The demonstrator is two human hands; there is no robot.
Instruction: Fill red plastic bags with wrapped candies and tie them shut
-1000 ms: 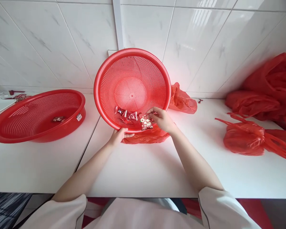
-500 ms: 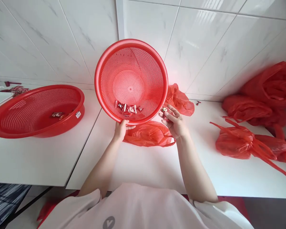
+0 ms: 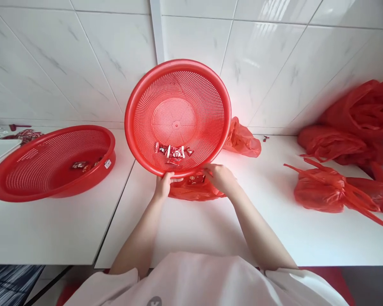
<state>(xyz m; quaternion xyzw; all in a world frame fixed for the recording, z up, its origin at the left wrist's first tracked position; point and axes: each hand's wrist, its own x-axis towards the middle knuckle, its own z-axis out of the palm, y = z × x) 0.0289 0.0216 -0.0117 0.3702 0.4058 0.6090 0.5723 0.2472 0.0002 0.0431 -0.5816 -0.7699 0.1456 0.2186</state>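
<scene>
My left hand point(image 3: 164, 185) grips the lower rim of a round red mesh basket point(image 3: 207, 106), which is tipped up on edge toward me. Several small red wrapped candies point(image 3: 174, 151) lie at the basket's low side. My right hand point(image 3: 219, 177) is closed on a small red packet point(image 3: 196, 179), held just below the basket rim and over a red plastic bag point(image 3: 191, 192) lying on the white table point(image 3: 274, 229).
A second red mesh basket point(image 3: 35, 182) with a few candies sits flat at the left. Filled red plastic bags point(image 3: 322, 193) lie at the right, more are piled in the far right corner point(image 3: 367, 114). Another red bag point(image 3: 242, 138) lies behind the tipped basket. White tiled wall behind.
My right hand took a red packet out of the tipped basket, drew it back to the right, and now holds it low over the red bag. The left hand kept its hold on the rim.
</scene>
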